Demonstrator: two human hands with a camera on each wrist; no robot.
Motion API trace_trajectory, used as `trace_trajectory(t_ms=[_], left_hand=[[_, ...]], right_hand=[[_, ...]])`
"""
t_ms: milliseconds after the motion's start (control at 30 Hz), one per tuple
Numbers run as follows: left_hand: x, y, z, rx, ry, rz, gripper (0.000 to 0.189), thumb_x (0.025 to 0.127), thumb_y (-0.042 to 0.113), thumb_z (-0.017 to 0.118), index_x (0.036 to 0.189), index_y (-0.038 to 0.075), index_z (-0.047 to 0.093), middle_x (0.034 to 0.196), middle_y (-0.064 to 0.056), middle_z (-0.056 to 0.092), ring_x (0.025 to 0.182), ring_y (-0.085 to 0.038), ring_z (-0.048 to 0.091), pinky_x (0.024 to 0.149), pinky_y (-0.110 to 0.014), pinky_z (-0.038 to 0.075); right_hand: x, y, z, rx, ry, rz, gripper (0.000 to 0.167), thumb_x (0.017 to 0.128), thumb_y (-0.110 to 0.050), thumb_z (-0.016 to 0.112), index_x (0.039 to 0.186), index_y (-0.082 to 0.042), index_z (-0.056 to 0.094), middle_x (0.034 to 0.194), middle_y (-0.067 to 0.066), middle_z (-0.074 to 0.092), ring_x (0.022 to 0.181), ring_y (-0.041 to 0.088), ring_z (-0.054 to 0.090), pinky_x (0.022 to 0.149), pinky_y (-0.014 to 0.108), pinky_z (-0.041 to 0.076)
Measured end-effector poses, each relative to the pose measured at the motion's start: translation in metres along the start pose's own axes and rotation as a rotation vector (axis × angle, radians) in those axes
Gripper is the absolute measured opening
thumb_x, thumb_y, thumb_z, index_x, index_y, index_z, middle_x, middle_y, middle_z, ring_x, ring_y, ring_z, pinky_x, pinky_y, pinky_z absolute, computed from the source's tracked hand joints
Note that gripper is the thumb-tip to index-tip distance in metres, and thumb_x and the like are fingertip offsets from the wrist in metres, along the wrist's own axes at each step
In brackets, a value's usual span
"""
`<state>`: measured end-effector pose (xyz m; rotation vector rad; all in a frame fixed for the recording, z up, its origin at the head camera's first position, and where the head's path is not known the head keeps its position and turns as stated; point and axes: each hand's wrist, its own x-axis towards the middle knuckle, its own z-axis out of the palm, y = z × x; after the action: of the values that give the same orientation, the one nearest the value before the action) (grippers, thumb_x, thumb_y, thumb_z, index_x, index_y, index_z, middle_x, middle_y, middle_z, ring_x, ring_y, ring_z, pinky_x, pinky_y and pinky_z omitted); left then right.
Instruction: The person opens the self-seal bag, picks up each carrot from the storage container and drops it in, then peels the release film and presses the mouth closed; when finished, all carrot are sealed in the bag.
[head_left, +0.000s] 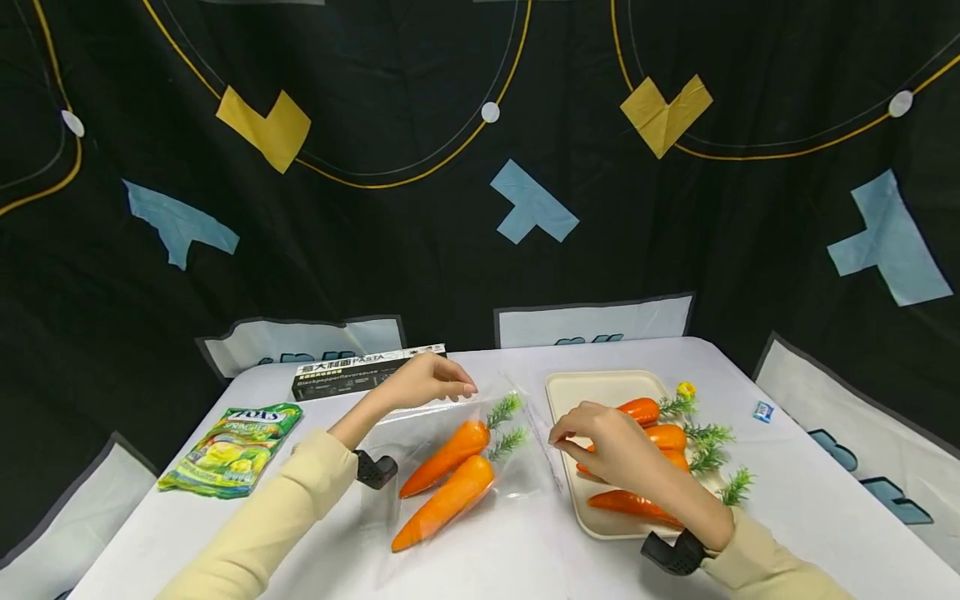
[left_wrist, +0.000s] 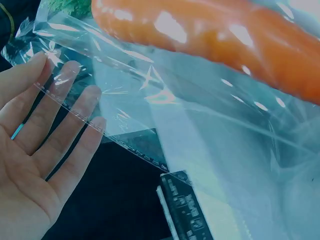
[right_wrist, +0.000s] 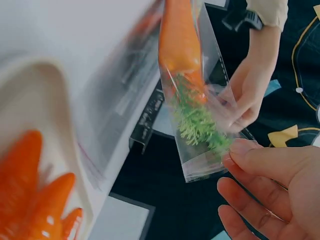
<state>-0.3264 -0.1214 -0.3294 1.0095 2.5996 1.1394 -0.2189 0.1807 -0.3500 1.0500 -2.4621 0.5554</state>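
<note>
Two toy carrots (head_left: 444, 505) with green tops lie inside a clear plastic bag (head_left: 517, 479) in the head view. At its far edge my left hand (head_left: 427, 382) pinches the film between thumb and index finger. The left wrist view shows the other fingers of the left hand (left_wrist: 45, 135) spread behind the film. Thumb and index finger of my right hand (right_wrist: 270, 185) meet at the bag's corner by the green tops and appear to pinch it. Beneath the right hand, several carrots (head_left: 641, 505) rest in a beige tray (head_left: 570, 392), partly hidden by that hand.
A green candy packet (head_left: 232, 450) lies at the left of the white table. Behind the bag is a black pasta box (head_left: 330, 383). A small blue wrapped piece (head_left: 762, 412) lies right of the tray, and a yellow flower-like item (head_left: 686, 389) touches its far right corner.
</note>
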Motion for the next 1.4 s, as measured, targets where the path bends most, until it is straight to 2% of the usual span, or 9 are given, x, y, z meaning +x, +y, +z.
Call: trace_trajectory(t_ms=[200, 367, 467, 633, 833, 1000, 1167, 1300, 1400], left_hand=[[-0.016, 0.007, -0.016, -0.094, 0.092, 0.015, 0.019, 0.093, 0.021, 0.066, 0.102, 0.006, 0.074, 0.091, -0.007, 0.072, 0.075, -0.019, 0.068, 0.072, -0.035, 0.057], [-0.03, 0.015, -0.023, -0.165, 0.188, -0.004, 0.023, 0.092, 0.024, 0.067, 0.103, 0.005, 0.072, 0.092, -0.009, 0.072, 0.075, -0.021, 0.069, 0.075, -0.042, 0.057], [-0.038, 0.018, -0.027, -0.183, 0.236, -0.009, 0.026, 0.092, 0.026, 0.067, 0.105, 0.004, 0.071, 0.094, -0.011, 0.071, 0.076, -0.022, 0.069, 0.076, -0.045, 0.056], [-0.05, 0.024, -0.033, -0.185, 0.314, 0.002, 0.026, 0.093, 0.024, 0.067, 0.107, 0.003, 0.071, 0.098, -0.012, 0.072, 0.076, -0.02, 0.069, 0.074, -0.039, 0.057], [-0.061, 0.033, -0.036, -0.212, 0.369, 0.038, 0.023, 0.093, 0.019, 0.066, 0.106, 0.001, 0.071, 0.098, -0.011, 0.071, 0.079, -0.025, 0.069, 0.074, -0.041, 0.057], [-0.066, 0.042, -0.036, -0.204, 0.43, 0.072, 0.022, 0.093, 0.019, 0.066, 0.106, 0.002, 0.071, 0.099, -0.008, 0.071, 0.085, -0.022, 0.069, 0.075, -0.032, 0.057], [-0.066, 0.053, -0.033, -0.228, 0.48, 0.116, 0.021, 0.092, 0.018, 0.067, 0.104, 0.002, 0.071, 0.096, -0.009, 0.071, 0.083, -0.021, 0.068, 0.076, -0.035, 0.057], [-0.063, 0.061, -0.028, -0.266, 0.481, 0.14, 0.019, 0.092, 0.016, 0.066, 0.103, 0.0, 0.07, 0.095, -0.011, 0.071, 0.081, -0.024, 0.068, 0.075, -0.038, 0.057], [-0.061, 0.066, -0.023, -0.274, 0.469, 0.147, 0.019, 0.093, 0.016, 0.066, 0.103, 0.001, 0.07, 0.093, -0.011, 0.07, 0.08, -0.024, 0.068, 0.074, -0.035, 0.057]], right_hand=[[0.011, 0.002, -0.011, -0.014, 0.066, -0.021, 0.017, 0.079, -0.003, 0.078, 0.088, -0.015, 0.073, 0.086, -0.008, 0.068, 0.08, 0.01, 0.062, 0.068, 0.023, 0.052], [0.019, 0.002, -0.02, 0.003, 0.132, -0.047, 0.02, 0.076, 0.0, 0.08, 0.088, -0.015, 0.072, 0.087, -0.008, 0.068, 0.081, 0.011, 0.063, 0.066, 0.021, 0.052], [0.023, 0.0, -0.027, 0.011, 0.156, -0.059, 0.021, 0.076, 0.001, 0.08, 0.087, -0.015, 0.072, 0.087, -0.008, 0.068, 0.082, 0.011, 0.063, 0.067, 0.022, 0.052], [0.028, -0.004, -0.038, 0.005, 0.191, -0.077, 0.021, 0.075, 0.001, 0.08, 0.088, -0.013, 0.073, 0.089, -0.007, 0.069, 0.085, 0.01, 0.063, 0.071, 0.025, 0.054], [0.034, -0.008, -0.051, -0.014, 0.219, -0.116, 0.023, 0.075, 0.003, 0.08, 0.091, -0.013, 0.074, 0.091, -0.007, 0.069, 0.086, 0.011, 0.063, 0.072, 0.027, 0.054], [0.037, -0.011, -0.061, -0.031, 0.23, -0.12, 0.026, 0.074, 0.004, 0.08, 0.091, -0.014, 0.074, 0.089, -0.009, 0.068, 0.081, 0.009, 0.058, 0.065, 0.022, 0.052], [0.037, -0.013, -0.067, -0.038, 0.225, -0.132, 0.027, 0.074, 0.005, 0.08, 0.092, -0.015, 0.074, 0.09, -0.01, 0.068, 0.082, 0.008, 0.057, 0.065, 0.022, 0.051], [0.036, -0.014, -0.068, -0.038, 0.218, -0.158, 0.029, 0.075, 0.006, 0.078, 0.093, -0.016, 0.074, 0.091, -0.01, 0.069, 0.084, 0.009, 0.058, 0.067, 0.024, 0.052], [0.035, -0.015, -0.07, -0.029, 0.21, -0.174, 0.032, 0.076, 0.01, 0.074, 0.094, -0.016, 0.074, 0.093, -0.01, 0.069, 0.084, 0.01, 0.057, 0.068, 0.025, 0.052]])
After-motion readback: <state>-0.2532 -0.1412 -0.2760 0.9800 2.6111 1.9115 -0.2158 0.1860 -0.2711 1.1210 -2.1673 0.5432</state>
